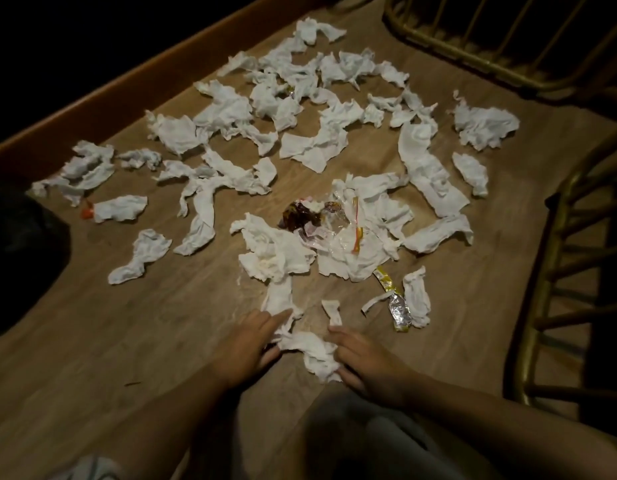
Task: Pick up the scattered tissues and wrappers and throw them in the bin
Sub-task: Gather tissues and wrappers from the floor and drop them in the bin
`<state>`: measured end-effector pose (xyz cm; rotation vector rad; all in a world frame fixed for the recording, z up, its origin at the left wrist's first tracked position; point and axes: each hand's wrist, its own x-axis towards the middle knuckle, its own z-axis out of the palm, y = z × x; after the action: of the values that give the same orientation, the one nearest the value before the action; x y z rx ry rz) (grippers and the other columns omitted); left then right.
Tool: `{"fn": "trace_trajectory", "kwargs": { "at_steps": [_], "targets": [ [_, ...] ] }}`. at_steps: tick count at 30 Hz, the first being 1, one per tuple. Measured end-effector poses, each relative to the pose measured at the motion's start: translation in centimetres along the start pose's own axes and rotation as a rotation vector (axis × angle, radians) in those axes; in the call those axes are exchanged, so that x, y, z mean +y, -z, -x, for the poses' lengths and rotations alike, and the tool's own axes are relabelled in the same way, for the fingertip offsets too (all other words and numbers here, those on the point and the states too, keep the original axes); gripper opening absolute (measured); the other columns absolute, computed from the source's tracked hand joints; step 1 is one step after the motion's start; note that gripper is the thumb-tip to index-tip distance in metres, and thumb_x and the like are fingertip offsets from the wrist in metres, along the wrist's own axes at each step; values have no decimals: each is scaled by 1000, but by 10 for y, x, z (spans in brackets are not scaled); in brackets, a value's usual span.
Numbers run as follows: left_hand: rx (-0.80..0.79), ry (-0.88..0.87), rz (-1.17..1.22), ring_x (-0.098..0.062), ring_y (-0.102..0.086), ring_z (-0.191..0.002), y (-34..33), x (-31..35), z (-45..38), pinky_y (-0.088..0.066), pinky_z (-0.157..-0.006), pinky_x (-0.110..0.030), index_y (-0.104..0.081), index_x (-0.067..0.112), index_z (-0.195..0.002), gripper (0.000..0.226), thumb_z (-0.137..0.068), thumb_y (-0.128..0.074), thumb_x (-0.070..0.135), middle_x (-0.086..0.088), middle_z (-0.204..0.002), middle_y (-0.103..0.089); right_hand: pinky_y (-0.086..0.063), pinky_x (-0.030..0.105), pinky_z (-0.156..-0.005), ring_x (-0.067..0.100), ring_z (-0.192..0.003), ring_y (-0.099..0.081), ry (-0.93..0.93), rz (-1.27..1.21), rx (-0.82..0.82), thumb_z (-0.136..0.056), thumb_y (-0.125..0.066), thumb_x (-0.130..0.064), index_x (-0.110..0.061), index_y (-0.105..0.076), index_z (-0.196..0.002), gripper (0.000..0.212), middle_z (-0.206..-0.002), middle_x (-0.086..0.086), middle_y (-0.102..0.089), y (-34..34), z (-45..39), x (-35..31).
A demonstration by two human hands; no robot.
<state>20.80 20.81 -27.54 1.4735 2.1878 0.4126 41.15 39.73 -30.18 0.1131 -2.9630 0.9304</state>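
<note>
Both of my hands rest flat on the wood-grain floor (92, 341), closest to me, with a soft crumpled tissue (314, 351) bunched between them. My left hand (246, 344) lies loose, fingers spread, its forefinger touching a thin tissue strip (277, 299) that runs away from me. My right hand (366, 365) is curved against the tissue's other side, fingers touching it but not closed round it. Just beyond my right hand lies a crinkled foil wrapper (399, 311), silver with a yellow edge, beside another wrinkled tissue (418, 296). Farther out, near the middle of the floor, a clear crackly plastic wrapper (338, 233) and a dark shiny wrapper (296, 214) sit on a heap of rumpled tissues (276, 254). White tissues (227, 109), twisted, torn and wadded, are scattered all the way to the far edge, where a brown wooden skirting (127, 84) runs. Brass-coloured metal bars (473, 39) stand at the far right corner, and more of them (556, 271) along the right edge. I cannot see a bin.
</note>
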Motion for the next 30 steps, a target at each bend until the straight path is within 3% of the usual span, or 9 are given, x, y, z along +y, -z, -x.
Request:
{"fn": "trace_trajectory", "kwargs": {
  "at_steps": [3,5,8,11,13,17,19,25,30],
  "targets": [
    [34,19,-8,-13,-56,-88,-2,-9,6,-48,-76,-31,-59,27,-124,61,-86,-41,72,2,-100,-63,-47,43,-78,25,-91,-47,27,-46,38,-83,-60,-4,-10,-45,-82,16,-95,10,-51,13,-8,1],
    [88,49,-8,-14,-54,-77,-4,-12,7,-44,-65,-29,-69,21,-98,65,-84,-37,76,0,-86,-62,-46,40,-72,20,-84,-43,-46,-54,65,-82,-56,-8,-12,-48,-89,12,-91,5,-46,15,-11,4],
    [259,183,93,-11,-50,-75,3,-2,-4,-39,-63,-26,-69,14,-77,48,-84,-51,59,-1,-86,-57,-38,14,-71,3,-81,-40,-220,-124,181,-84,-47,-14,-16,-62,-111,31,-99,-4,-43,16,-18,7],
    [433,320,256,-4,-44,-108,26,12,-31,-37,-83,-13,-65,18,-82,8,-79,-72,21,7,-121,-48,-36,5,-75,-4,-89,-45,-297,-196,377,-83,-45,-10,-10,-69,-87,24,-109,-4,-46,30,-39,6],
    [564,333,336,-4,-45,-118,45,17,-54,-38,-94,-13,-59,20,-87,19,-79,-71,8,11,-125,-50,-42,14,-80,3,-94,-51,-319,-237,478,-83,-40,-13,-7,-64,-75,26,-108,3,-59,45,-58,6],
    [795,367,510,-2,-61,-92,77,17,-89,-47,-78,-8,-55,22,-110,29,-85,-70,17,10,-99,-61,-44,33,-58,17,-67,-52,-323,-376,604,-86,-44,-24,-4,-58,-66,32,-69,7,-56,72,-98,7],
    [877,362,471,-2,-60,-88,86,13,-99,-49,-77,-14,-59,23,-109,30,-84,-73,31,10,-95,-62,-41,27,-57,15,-63,-48,-330,-336,644,-87,-60,-36,-11,-50,-62,36,-64,0,-49,81,-121,8],
    [446,506,299,-9,-42,-113,67,-18,-94,-39,-91,-25,-56,32,-125,76,-59,-80,61,8,-125,-41,-40,20,-79,3,-89,-41,-352,-199,457,-85,-71,-18,-15,-56,-101,22,-103,1,-52,69,-183,18],
    [408,362,156,-10,-41,-110,32,-42,-57,-42,-91,-28,-64,21,-110,61,-68,-70,66,4,-120,-52,-33,31,-109,21,-130,-37,-222,-65,156,-93,-59,-18,-22,-48,-139,48,-146,0,-43,35,-185,30]
  ]
}}
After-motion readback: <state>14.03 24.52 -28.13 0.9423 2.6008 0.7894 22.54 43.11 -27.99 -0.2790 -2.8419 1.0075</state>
